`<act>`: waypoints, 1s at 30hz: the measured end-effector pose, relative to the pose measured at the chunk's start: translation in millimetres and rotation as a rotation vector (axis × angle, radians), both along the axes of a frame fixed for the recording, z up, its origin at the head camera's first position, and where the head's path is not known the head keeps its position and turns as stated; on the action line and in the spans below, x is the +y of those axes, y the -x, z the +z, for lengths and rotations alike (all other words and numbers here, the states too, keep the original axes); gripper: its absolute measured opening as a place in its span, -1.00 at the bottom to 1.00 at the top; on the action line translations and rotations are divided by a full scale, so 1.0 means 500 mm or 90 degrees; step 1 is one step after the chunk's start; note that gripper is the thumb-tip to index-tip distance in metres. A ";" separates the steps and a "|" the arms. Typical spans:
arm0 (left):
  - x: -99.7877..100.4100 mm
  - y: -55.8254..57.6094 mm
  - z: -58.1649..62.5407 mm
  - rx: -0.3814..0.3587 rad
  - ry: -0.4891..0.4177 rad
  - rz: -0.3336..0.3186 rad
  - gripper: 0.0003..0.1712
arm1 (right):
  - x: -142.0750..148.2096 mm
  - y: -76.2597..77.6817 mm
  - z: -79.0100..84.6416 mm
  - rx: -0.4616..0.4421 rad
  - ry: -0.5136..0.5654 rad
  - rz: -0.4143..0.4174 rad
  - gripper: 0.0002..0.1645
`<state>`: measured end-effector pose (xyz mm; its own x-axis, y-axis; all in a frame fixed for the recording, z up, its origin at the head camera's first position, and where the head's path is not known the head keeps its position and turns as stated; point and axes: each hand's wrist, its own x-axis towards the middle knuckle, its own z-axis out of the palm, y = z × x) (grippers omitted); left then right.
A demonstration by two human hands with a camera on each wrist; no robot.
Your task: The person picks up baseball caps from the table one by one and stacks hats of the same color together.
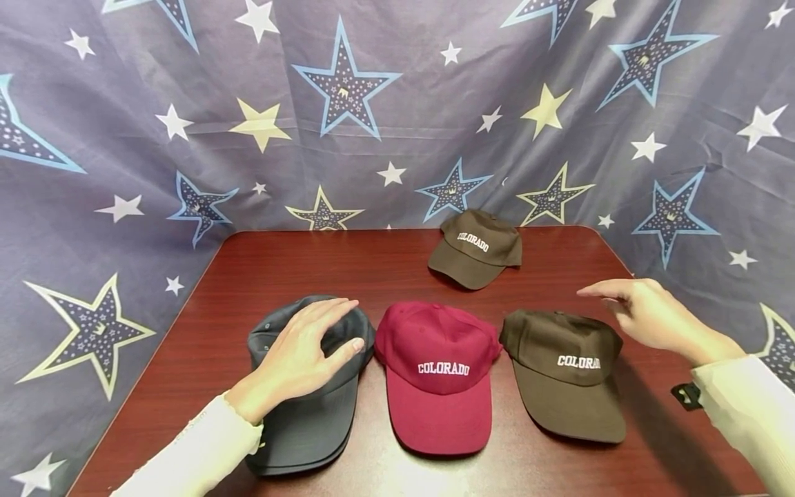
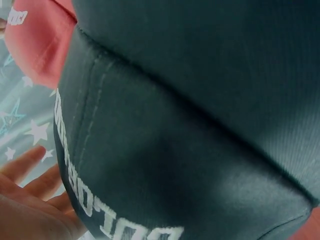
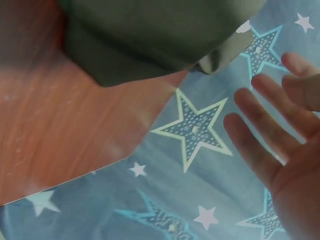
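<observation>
In the head view my left hand (image 1: pixel 304 352) is held flat over a dark grey cap (image 1: pixel 310 421), fingers straight and thumb spread. A second brim edge shows beneath this cap's brim. The left wrist view has the grey cap (image 2: pixel 165 135) up close, white letters on its front, with the hand (image 2: pixel 35 200) beside it. To the right sits a red cap (image 1: pixel 437 407) marked COLORADO, then a brown cap (image 1: pixel 565 400) with the same lettering. My right hand (image 1: pixel 652 314) hovers past the brown cap's upper right side, holding nothing; its fingers are extended in the right wrist view.
Another brown COLORADO cap (image 1: pixel 478 252) lies at the back of the reddish wooden table (image 1: pixel 323 266). Behind the table hangs a grey cloth (image 1: pixel 397 145) with stars. A small black object (image 1: pixel 686 395) shows by the right sleeve.
</observation>
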<state>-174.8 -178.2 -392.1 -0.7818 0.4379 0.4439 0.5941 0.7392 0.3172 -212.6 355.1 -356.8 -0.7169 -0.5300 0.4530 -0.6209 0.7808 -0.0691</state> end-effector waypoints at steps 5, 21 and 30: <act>-0.002 0.004 -0.002 -0.002 0.002 0.002 -0.29 | -0.040 0.021 0.017 0.002 0.011 -0.026 -0.57; 0.030 0.014 0.006 -0.021 0.020 -0.018 -0.28 | -0.178 0.118 0.054 -0.112 -0.030 -0.106 -0.58; 0.039 0.013 0.006 -0.023 0.018 -0.018 -0.27 | -0.227 0.173 0.046 -0.192 -0.057 -0.158 -0.35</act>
<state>-181.1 -158.6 -388.9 -0.7844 0.4715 0.4030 0.6031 0.7314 0.3182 -298.9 241.3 -333.8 -0.9221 -0.3516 0.1615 -0.3745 0.9160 -0.1440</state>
